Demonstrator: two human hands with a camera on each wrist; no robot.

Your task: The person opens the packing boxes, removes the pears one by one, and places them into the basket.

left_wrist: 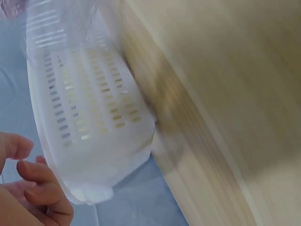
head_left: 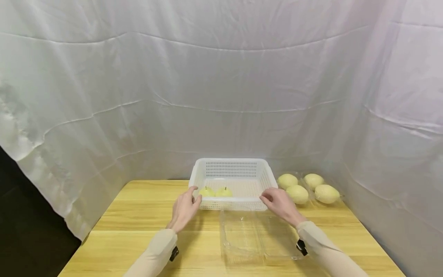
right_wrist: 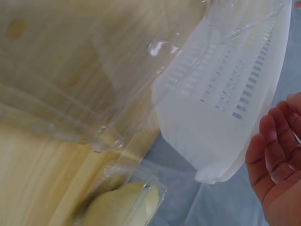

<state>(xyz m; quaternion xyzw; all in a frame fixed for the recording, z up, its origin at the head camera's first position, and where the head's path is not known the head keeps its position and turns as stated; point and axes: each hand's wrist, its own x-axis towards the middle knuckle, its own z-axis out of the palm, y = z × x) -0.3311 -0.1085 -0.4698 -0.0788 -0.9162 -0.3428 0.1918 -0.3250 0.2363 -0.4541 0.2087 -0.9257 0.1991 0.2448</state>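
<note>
A white perforated plastic basket (head_left: 238, 203) stands at the back of the wooden table, with two yellow-green pears (head_left: 224, 192) at its front left inside. My left hand (head_left: 185, 209) is at the basket's front left corner. In the left wrist view its loosely bent fingers (left_wrist: 44, 193) lie beside the rim, with nothing seen between them. At the front right corner is my right hand (head_left: 282, 204), its fingers (right_wrist: 275, 150) gently curved next to the rim in the right wrist view. Whether either hand touches the rim is unclear. An open clear plastic clamshell box (head_left: 242, 236) lies before the basket.
Right of the basket, several yellow fruits (head_left: 327, 194) sit in clear plastic packaging on the table (head_left: 138, 215). One packed fruit (right_wrist: 117, 207) also shows in the right wrist view. Pale fabric curtains (head_left: 221, 84) close off the back and sides.
</note>
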